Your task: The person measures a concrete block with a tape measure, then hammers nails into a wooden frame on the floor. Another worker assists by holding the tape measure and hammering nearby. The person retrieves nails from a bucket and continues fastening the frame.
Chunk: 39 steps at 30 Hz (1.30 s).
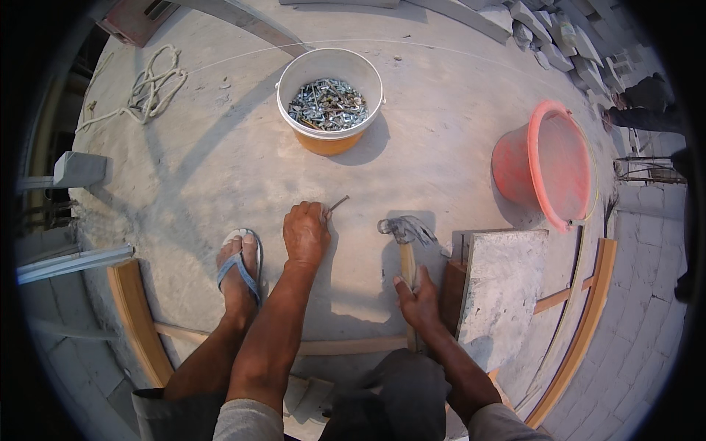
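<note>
Between the fingers of my left hand is a nail, its shaft sticking out to the upper right. The hand is closed and held low over the concrete floor. My right hand is wrapped round the wooden handle of a claw hammer. The hammer's metal head points away from me, with its claw to the right. Beyond my hands stands a white-rimmed bucket with an orange-brown lower part, holding a heap of loose nails and screws.
A red bucket lies tilted at the right. Near my right arm a whitish board leans beside wooden beams. A coiled rope lies far left, and stone blocks are piled far right. My sandalled foot is left of my hands.
</note>
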Tool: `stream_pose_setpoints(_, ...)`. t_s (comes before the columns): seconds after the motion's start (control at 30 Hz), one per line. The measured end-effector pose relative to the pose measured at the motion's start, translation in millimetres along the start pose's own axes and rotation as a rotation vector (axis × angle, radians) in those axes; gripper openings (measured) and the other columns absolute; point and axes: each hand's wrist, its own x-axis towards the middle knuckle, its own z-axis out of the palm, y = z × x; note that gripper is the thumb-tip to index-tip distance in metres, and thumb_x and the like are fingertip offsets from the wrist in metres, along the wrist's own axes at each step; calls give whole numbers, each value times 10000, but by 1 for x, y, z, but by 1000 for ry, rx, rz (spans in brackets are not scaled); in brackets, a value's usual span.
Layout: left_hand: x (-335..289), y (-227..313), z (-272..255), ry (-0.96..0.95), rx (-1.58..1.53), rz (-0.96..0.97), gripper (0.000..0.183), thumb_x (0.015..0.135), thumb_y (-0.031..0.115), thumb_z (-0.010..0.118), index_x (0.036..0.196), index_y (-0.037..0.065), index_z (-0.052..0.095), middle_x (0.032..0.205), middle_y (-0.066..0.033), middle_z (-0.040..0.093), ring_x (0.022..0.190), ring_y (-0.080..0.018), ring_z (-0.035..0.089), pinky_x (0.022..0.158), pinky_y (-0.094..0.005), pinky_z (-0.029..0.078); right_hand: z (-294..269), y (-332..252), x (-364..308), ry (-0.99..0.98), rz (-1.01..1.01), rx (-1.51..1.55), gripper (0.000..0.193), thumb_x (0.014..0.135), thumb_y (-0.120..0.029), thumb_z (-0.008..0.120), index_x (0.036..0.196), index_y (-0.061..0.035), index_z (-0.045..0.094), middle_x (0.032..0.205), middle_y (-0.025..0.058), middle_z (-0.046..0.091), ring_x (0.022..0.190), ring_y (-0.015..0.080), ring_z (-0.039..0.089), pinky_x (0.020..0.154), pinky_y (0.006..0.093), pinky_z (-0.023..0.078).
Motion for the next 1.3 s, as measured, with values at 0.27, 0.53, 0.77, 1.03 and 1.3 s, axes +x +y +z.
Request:
stream_pose_setpoints(0.27,-6,-1,8,61,-53,-65,103,810,75,732,848,72,636,860,-123,599,843,-338,598,727,-449,504,13,-41,28,-65,-250,-250,285,956,-217,649,1076,0,509,803,254,635,715,461,646,617,479,501)
stream_pose_setpoints(0.53,-8,-1,9,96,-74,-62,122,772,24,712,845,75,628,843,-114,573,862,-341,592,739,-449,499,36,-70,52,-96,-431,-448,258,957,-183,641,1095,-8,510,806,251,635,742,465,649,635,503,512)
stream_pose_setpoints(0.77,-7,0,11,85,-61,-76,136,743,3,705,825,70,620,834,-113,580,842,-336,592,737,-443,498,34,-87,52,-52,-466,-389,240,949,-177,621,1084,-6,520,842,224,613,715,459,630,623,518,511)
stream_pose_setpoints(1.03,-5,2,6,65,-23,-58,103,768,41,706,804,60,612,829,-118,588,822,-322,593,730,-428,503,33,-85,64,-88,-460,-498,262,952,-145,620,1096,2,458,798,270,632,724,480,645,637,527,507)
stream_pose_setpoints(1.3,-10,-1,13,89,-49,-72,125,738,4,696,800,55,601,844,-132,592,830,-335,588,746,-438,501,33,-68,60,-131,-391,-520,226,947,-154,599,1005,15,461,776,248,616,677,471,635,620,531,526)
